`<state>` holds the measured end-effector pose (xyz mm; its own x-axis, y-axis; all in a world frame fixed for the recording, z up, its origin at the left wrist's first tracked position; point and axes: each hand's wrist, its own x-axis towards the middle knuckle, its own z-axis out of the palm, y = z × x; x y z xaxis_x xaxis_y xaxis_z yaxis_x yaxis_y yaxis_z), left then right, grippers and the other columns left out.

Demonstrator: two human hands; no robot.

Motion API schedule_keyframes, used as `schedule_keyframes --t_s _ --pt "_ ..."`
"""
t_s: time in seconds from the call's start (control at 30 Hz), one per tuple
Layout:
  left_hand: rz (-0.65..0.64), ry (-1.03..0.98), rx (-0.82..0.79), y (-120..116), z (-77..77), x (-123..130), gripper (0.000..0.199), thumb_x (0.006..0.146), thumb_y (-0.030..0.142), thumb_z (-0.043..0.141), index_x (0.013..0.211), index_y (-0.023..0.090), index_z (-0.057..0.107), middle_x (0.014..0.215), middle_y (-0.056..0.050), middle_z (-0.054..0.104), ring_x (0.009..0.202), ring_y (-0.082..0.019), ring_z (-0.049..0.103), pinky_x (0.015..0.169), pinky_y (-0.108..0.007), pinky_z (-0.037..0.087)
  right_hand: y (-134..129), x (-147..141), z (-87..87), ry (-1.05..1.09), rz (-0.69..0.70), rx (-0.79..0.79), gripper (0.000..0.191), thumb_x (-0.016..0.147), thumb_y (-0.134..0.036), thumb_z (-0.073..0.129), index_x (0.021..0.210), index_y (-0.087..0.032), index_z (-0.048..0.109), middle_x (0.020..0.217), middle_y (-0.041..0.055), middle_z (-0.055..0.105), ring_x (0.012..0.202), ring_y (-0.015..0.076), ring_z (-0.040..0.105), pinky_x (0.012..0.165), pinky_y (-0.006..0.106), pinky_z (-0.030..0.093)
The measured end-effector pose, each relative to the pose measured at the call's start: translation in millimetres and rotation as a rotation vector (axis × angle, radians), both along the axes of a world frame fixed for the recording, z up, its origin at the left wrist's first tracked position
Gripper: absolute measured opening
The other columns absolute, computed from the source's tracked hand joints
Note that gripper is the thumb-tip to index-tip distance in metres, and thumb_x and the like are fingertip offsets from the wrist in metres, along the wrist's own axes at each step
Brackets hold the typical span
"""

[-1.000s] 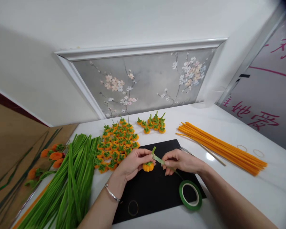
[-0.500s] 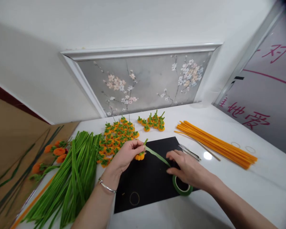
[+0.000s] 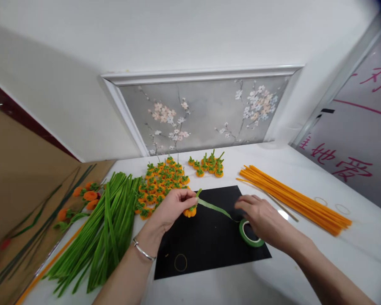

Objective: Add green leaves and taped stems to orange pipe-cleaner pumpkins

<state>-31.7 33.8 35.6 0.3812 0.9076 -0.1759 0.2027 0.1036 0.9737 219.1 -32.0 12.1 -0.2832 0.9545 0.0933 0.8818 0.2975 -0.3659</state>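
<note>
Between thumb and fingers, my left hand (image 3: 174,208) pinches a small orange pumpkin (image 3: 190,212) with a green stem, over the black mat (image 3: 203,241). Green tape (image 3: 214,207) runs from that stem down toward the tape roll (image 3: 251,237), which rests at the mat's right side. My right hand (image 3: 260,216) is above the roll, its fingers bent and slightly blurred; whether it holds anything is hidden.
Many small orange pumpkins (image 3: 165,182) stand behind my left hand, with a smaller group (image 3: 209,165) farther back. Green stems (image 3: 98,233) lie left, orange stems (image 3: 292,199) right. A rubber band (image 3: 180,262) is on the mat.
My right hand has moved slightly right, off the tape strip and nearer the scissors' former place, covering them. The tape roll sits more in view. The whole view has shifted a little.
</note>
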Motion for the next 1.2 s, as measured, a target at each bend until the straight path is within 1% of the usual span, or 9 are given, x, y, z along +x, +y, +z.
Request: schedule_keyframes --t_s 0.1,0.17,0.27,0.4,0.5,0.67,0.77,1.0,1.2 --pt "-0.022 0.025 0.038 -8.2 4.5 6.1 0.019 0.073 0.028 0.068 0.072 0.010 0.065 0.063 0.000 0.055 0.057 -0.007 0.045 0.054 -0.019 0.035 12.2 -27.2 10.1 0.431 0.041 0.033 0.030 0.086 -0.021 0.050 0.116 -0.022 0.054 0.118 0.0087 0.057 0.107 0.0211 0.053 0.092 0.034 0.040" --pt "-0.040 0.043 0.049 -12.5 6.4 8.4 0.018 0.073 0.028 0.067 0.073 0.010 0.066 0.063 0.000 0.056 0.057 -0.007 0.045 0.055 -0.020 0.034 22.1 -46.5 9.7 0.670 0.091 -0.056 0.025 0.088 -0.033 0.051 0.109 -0.021 0.055 0.106 0.0066 0.061 0.096 0.0194 0.056 0.084 0.032 0.043" --pt "-0.060 0.067 0.059 -16.4 4.5 8.3 0.017 0.074 0.026 0.066 0.073 0.010 0.067 0.064 -0.001 0.056 0.058 -0.007 0.044 0.055 -0.020 0.033 34.0 -64.5 -0.2 0.920 0.199 -0.305 0.027 0.088 -0.043 0.048 0.086 -0.016 0.055 0.073 0.0007 0.058 0.065 0.0125 0.053 0.060 0.024 0.042" --pt "-0.014 -0.011 0.004 -19.2 -2.7 8.4 0.016 0.072 0.025 0.069 0.079 0.011 0.064 0.067 -0.001 0.058 0.060 -0.008 0.049 0.057 -0.020 0.036 37.1 -66.5 -12.3 0.959 0.236 -0.365 0.035 0.085 -0.046 0.052 0.067 -0.015 0.053 0.059 -0.0032 0.047 0.054 0.0087 0.041 0.051 0.021 0.033" --pt "0.037 -0.138 -0.111 -21.2 -4.3 11.8 0.028 0.068 0.023 0.073 0.091 0.014 0.060 0.066 0.000 0.060 0.060 -0.009 0.053 0.056 -0.020 0.038 34.7 -62.0 -13.9 0.973 0.215 -0.376 0.032 0.085 -0.042 0.052 0.067 -0.015 0.055 0.058 -0.0031 0.047 0.053 0.0083 0.040 0.050 0.021 0.031" --pt "0.028 -0.197 -0.177 -21.8 -3.8 15.7 0.031 0.065 0.021 0.075 0.090 0.013 0.059 0.071 -0.002 0.062 0.063 -0.010 0.056 0.058 -0.021 0.041 33.4 -58.0 -13.6 0.969 0.170 -0.397 0.028 0.086 -0.039 0.050 0.070 -0.016 0.055 0.056 -0.0034 0.046 0.051 0.0081 0.039 0.048 0.021 0.030" --pt "0.069 -0.118 -0.087 -20.0 -8.1 16.7 0.027 0.063 0.019 0.075 0.085 0.013 0.059 0.067 -0.001 0.062 0.061 -0.011 0.056 0.058 -0.022 0.041 33.4 -57.1 -13.9 0.940 0.167 -0.394 0.027 0.086 -0.038 0.050 0.072 -0.016 0.056 0.058 -0.0032 0.047 0.053 0.0087 0.042 0.050 0.021 0.033" --pt "0.151 0.214 0.272 -21.4 -13.2 23.7 0.006 0.069 0.015 0.062 0.069 0.018 0.057 0.066 0.000 0.059 0.064 -0.015 0.055 0.062 -0.025 0.040 33.1 -56.1 -12.5 0.901 0.130 -0.387 0.025 0.085 -0.037 0.052 0.074 -0.015 0.059 0.058 -0.0023 0.050 0.054 0.0099 0.046 0.052 0.022 0.034" --pt "0.227 0.283 0.537 -32.3 -17.9 30.1 0.014 0.075 0.011 0.054 0.069 0.022 0.058 0.070 -0.002 0.056 0.069 -0.019 0.050 0.067 -0.029 0.035 34.4 -60.1 -17.4 0.918 0.064 -0.389 0.030 0.085 -0.042 0.051 0.081 -0.014 0.063 0.056 -0.0021 0.051 0.050 0.0096 0.043 0.048 0.022 0.032"
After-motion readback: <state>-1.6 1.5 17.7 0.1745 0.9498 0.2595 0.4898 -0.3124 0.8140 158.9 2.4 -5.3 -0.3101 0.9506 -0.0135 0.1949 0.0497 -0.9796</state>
